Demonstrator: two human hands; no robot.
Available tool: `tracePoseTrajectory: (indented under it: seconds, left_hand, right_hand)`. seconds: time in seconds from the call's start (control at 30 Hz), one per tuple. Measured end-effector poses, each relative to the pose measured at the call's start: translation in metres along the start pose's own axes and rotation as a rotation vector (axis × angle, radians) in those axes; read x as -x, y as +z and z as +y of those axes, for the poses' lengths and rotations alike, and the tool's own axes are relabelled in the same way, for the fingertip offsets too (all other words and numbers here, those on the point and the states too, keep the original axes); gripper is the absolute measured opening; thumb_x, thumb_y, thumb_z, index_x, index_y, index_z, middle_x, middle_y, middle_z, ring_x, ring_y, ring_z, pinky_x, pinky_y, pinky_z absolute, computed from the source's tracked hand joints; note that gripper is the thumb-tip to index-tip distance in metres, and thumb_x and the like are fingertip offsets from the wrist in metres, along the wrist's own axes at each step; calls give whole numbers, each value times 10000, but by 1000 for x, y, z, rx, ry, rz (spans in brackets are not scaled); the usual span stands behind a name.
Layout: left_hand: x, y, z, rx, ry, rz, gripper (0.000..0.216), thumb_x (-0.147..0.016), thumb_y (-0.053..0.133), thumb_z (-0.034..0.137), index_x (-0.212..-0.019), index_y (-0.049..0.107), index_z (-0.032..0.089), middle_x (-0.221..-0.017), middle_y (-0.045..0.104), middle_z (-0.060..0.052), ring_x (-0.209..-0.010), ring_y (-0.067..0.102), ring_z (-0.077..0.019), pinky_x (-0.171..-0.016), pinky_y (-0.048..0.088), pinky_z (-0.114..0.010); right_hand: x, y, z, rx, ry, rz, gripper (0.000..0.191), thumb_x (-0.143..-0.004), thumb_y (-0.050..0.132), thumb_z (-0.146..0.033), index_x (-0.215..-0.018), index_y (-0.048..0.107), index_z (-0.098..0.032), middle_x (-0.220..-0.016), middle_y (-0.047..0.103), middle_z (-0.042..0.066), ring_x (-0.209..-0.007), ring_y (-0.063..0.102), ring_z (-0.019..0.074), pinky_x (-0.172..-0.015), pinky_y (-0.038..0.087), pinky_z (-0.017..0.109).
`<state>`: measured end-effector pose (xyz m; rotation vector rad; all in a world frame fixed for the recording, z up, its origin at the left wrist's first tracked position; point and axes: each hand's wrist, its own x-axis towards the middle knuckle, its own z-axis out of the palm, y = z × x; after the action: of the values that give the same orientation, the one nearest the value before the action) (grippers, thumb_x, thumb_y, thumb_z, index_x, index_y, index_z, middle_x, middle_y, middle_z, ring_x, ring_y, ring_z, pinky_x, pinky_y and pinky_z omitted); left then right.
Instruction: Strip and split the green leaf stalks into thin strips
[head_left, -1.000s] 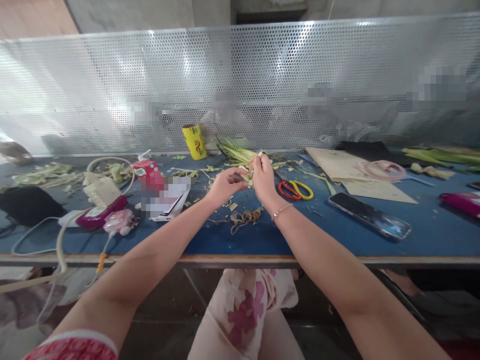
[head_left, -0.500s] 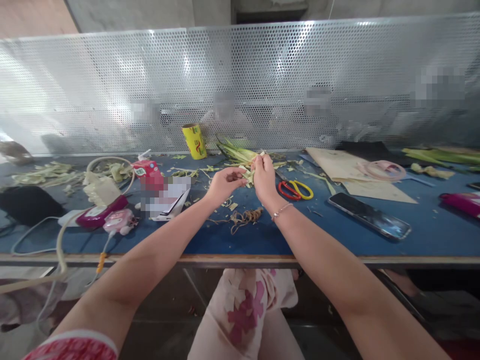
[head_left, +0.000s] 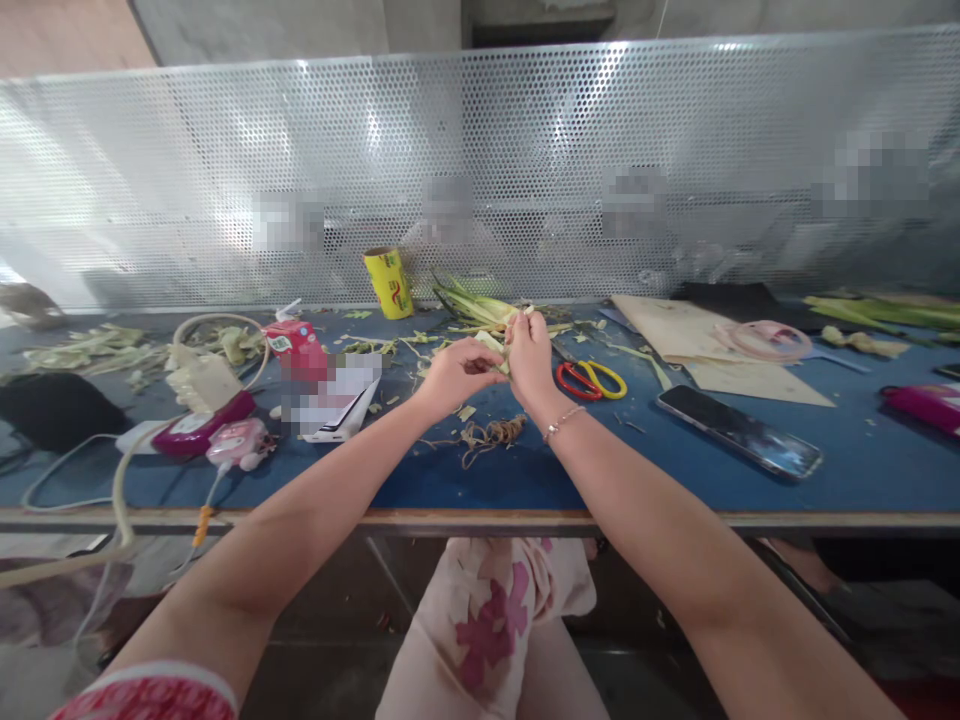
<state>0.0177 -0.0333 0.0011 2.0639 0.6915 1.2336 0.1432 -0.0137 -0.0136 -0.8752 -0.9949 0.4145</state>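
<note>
Over the middle of the blue table, my right hand (head_left: 530, 360) is closed around a small bundle of pale green husk (head_left: 491, 343), which looks like corn husk. My left hand (head_left: 459, 374) meets it from the left, thumb and fingers pinched at the bundle's lower end; the fingertips are partly hidden. Just behind my hands lies a heap of long green husk leaves (head_left: 480, 308). A loose tangle of brown twine (head_left: 491, 436) rests on the table in front of them. To the right of my right hand are scissors (head_left: 590, 380) with red and yellow handles.
A phone (head_left: 739, 430) and brown paper sheets (head_left: 675, 330) lie right. Left are a white box (head_left: 346, 400), a pink carton (head_left: 296, 345), cables and husk scraps (head_left: 97, 348). A yellow roll (head_left: 388, 283) stands before the perforated metal screen (head_left: 510, 130); people are behind it.
My left hand has shifted slightly right, closer to my right hand, and its fingers have closed in on the husk bundle. My right hand stays nearly in place.
</note>
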Motion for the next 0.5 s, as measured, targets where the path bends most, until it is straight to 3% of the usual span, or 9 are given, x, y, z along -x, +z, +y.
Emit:
tracePoseTrajectory:
  seconds: [0.17,0.5]
  left_hand:
    - [2,6,0,55,-80,17,195,-595,757,171,-764,663,144,-818,620,-28,-667,550,-100,-661,477,-271]
    - [3,15,2,249,-163,104,214,-573,686,74,-774,647,136,-793,657,-15,-718,570,-94,-726,466,-247]
  right_hand:
    - [2,0,2,-13,-44,38,319,-938,394,-428,-693,349,-229,-619,393,-60,-561,385,99,-594,323,268]
    - [11,7,-3,-154,42,116,316,-942,374,-440,-706,346,-231,-644,363,-53,-582,371,111,-607,344,271]
